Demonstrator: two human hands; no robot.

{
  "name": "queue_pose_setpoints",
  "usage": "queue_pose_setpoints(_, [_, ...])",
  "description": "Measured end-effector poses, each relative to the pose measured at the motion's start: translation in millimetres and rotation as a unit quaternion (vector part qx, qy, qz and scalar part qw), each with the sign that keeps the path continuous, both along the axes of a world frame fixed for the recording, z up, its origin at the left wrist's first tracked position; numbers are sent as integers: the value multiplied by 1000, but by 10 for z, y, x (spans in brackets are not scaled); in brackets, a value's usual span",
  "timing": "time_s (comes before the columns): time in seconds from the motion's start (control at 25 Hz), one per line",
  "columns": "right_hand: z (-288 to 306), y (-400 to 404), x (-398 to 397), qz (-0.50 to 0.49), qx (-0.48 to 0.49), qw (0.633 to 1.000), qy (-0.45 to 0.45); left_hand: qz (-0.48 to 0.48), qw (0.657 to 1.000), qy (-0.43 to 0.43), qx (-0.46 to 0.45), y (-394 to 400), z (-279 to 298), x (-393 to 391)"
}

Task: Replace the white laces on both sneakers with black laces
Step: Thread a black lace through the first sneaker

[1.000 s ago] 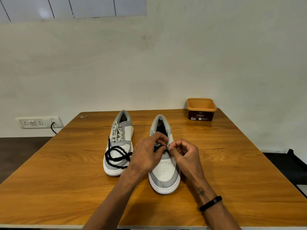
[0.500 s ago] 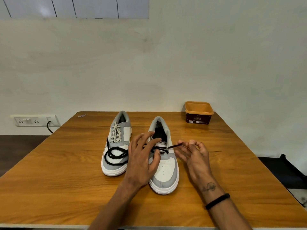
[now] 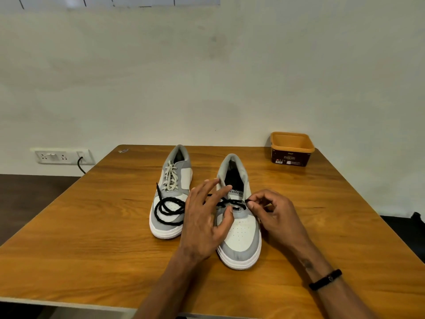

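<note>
Head view

1. Table (image 3: pixel 96 245): wooden top, fills the lower half of the frame, its far edge against a pale wall.
2. Left shoe (image 3: pixel 171 196): grey and white sneaker, left of frame centre, toe toward the camera. White lace (image 3: pixel 170 178) threaded through its upper eyelets.
3. Spare black lace (image 3: pixel 166 209): loose coil lying over the toe half of the left shoe, one end trailing up along that shoe's left side.
4. Right shoe (image 3: pixel 240 224): grey and white sneaker at frame centre, just beside the left shoe, toe toward the camera, upper eyelets bare and tongue exposed.
5. Black lace (image 3: pixel 231 203): crosses the lowest eyelets of the right shoe; one run leads left under the left hand, the other leads right to the right hand.
6. Left hand (image 3: pixel 204 223): over the right shoe's left side, fingers spread and fairly straight, thumb tip near the lace crossing. Whether any finger grips the lace cannot be told.
7. Right hand (image 3: pixel 273 215): at the right shoe's right side, fingers curled, thumb and forefinger pinching the end of the black lace. Black wristband (image 3: pixel 325 279) on the forearm.
8. Tub (image 3: pixel 291 148): orange, with a dark label, at the table's far right corner, well apart from the shoes.
9. Socket plate (image 3: pixel 62 155): on the wall, left of frame, with a dark cable plugged in.
</note>
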State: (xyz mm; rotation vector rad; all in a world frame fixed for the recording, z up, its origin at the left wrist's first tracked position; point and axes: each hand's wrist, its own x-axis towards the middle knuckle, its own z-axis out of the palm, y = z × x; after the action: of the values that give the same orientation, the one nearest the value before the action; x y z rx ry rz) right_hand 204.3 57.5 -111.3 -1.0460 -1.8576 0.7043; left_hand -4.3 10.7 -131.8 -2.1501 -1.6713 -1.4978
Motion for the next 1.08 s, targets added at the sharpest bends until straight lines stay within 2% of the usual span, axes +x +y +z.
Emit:
queue_pose_setpoints(0.2, [-33, -42, -42, -23, 18, 999, 39, 31, 999, 28, -20, -9, 7, 5])
queue_pose_setpoints(0.28, [-12, 8, -19, -52, -52, 981, 177, 51, 998, 47, -11, -19, 30, 0])
queue_pose_setpoints(0.32, [3, 65, 24, -69, -99, 952, 280, 57, 997, 53, -7, -22, 36, -4])
queue_pose_setpoints(0.36, [24, 123, 92, -83, -143, 907, 388, 60, 997, 55, -5, -24, 37, -8])
queue_pose_setpoints(0.44, [71, 235, 288, -107, -222, 777, 579, 63, 996, 56, 0, -27, 32, -5])
queue_pose_setpoints(0.52, [72, 338, 494, -120, -284, 632, 711, 67, 996, 54, 3, -28, 20, -7])
queue_pose_setpoints(0.56, [64, 368, 557, -110, -296, 602, 734, 69, 996, 54, 2, -32, 13, -5])
queue_pose_setpoints(0.6, [65, 387, 571, -93, -299, 623, 717, 69, 996, 53, 1, -33, 11, 1])
queue_pose_setpoints(0.64, [74, 374, 522, -71, -282, 694, 659, 70, 996, 53, -2, -37, 16, 2])
queue_pose_setpoints(0.68, [86, 337, 429, -52, -242, 793, 557, 72, 996, 51, -6, -41, 23, 0])
queue_pose_setpoints(0.72, [87, 283, 318, -39, -172, 890, 419, 72, 996, 46, -11, -45, 25, -2])
queue_pose_setpoints(0.76, [83, 215, 205, -24, -87, 960, 263, 70, 997, 39, -16, -52, 24, -1])
queue_pose_setpoints(0.8, [59, 150, 103, -8, -8, 993, 117, 66, 997, 35, -22, -60, 26, -4])
queue_pose_setpoints(0.84, [17, 93, 26, 5, 62, 998, 1, 62, 997, 32, -28, -69, 28, -2])
queue_pose_setpoints(0.88, [-26, 62, -15, 14, 114, 991, -70, 59, 997, 32, -31, -72, 31, -3])
queue_pose_setpoints(1.0, [-97, 15, -14, -2, 171, 976, -135, 59, 997, 26, -33, -69, 37, 6])
queue_pose_setpoints(1.08, [-127, 45, 5, -43, 176, 974, -139, 55, 998, 21, -35, -63, 31, 21])
